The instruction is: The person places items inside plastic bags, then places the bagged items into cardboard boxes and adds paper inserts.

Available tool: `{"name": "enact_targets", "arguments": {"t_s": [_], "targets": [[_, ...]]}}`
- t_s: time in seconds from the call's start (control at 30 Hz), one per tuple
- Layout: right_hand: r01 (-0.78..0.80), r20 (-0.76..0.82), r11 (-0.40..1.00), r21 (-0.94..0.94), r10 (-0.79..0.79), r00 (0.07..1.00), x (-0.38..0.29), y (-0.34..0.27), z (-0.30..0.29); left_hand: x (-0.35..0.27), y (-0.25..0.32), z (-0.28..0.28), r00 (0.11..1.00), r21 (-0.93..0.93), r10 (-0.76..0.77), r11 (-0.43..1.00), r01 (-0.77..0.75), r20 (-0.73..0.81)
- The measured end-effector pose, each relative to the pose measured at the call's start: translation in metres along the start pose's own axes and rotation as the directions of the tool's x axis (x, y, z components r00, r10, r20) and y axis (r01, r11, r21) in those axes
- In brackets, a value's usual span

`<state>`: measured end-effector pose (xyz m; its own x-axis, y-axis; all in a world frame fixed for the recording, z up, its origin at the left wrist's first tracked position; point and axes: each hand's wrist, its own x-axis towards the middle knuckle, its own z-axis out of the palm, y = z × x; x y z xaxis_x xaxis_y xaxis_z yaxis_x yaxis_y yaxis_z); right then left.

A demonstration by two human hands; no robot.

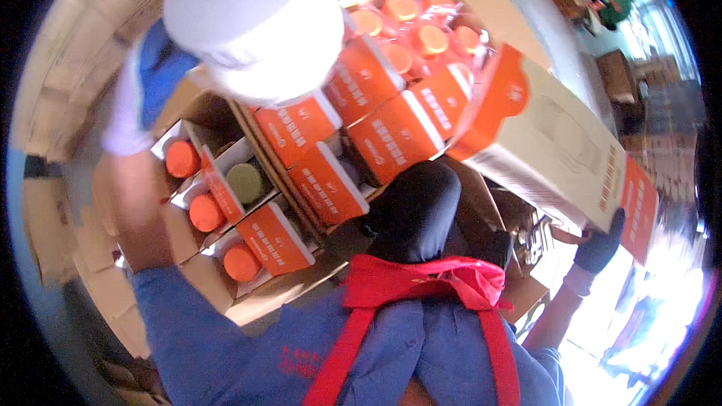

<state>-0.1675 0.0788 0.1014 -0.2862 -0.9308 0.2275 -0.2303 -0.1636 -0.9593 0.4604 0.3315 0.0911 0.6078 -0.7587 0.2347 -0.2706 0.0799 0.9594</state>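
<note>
My right hand [601, 245], in a dark glove with a pale cuff, grips the lower right end of a long beige and orange carton [558, 141]. The carton slants up to the left, its far end beside orange-capped bottles [431, 39] in clear wrap. At the left, my left hand [128, 107] is blurred beside something blue; its fingers and any hold cannot be made out. Nearby, an open cardboard box [197, 276] holds orange-capped containers [206, 212], a green-topped one [244, 182] and orange-fronted cartons [276, 239]. More orange cartons [327, 183] stand in the middle.
A white cap-like round object [254, 17] covers part of the boxes at the top. Stacked cardboard boxes [56, 84] line the left side. Another person [617, 8] in green is far off at the upper right. My dark-clad knee [423, 208] is against the boxes.
</note>
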Motion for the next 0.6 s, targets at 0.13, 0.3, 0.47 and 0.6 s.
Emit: {"name": "enact_targets", "arguments": {"t_s": [0.13, 0.3, 0.47, 0.6], "targets": [[0.015, -0.265, 0.995, 0.101, 0.012, 0.964, -0.018, -0.025, -0.085, 0.035, -0.099, 0.14, 0.985, -0.378, 0.109, 0.924, -0.05, 0.137], [0.127, -0.403, 0.978, -0.168, -0.185, 0.896, -0.043, 0.025, -0.221, 0.033, -0.125, 0.391, 0.873, -0.647, -0.214, 0.6, 0.471, 0.438], [-0.075, -0.446, 0.968, 0.24, 0.178, 0.877, -0.06, -0.003, -0.202, 0.021, -0.209, 0.509, 0.786, -0.52, -0.235, 0.638, 0.568, 0.572], [-0.003, -0.394, 0.994, 0.106, 0.045, 0.918, -0.061, 0.007, -0.191, 0.022, -0.185, 0.49, 0.788, -0.007, -0.152, 0.981, 0.194, 0.597]]}}
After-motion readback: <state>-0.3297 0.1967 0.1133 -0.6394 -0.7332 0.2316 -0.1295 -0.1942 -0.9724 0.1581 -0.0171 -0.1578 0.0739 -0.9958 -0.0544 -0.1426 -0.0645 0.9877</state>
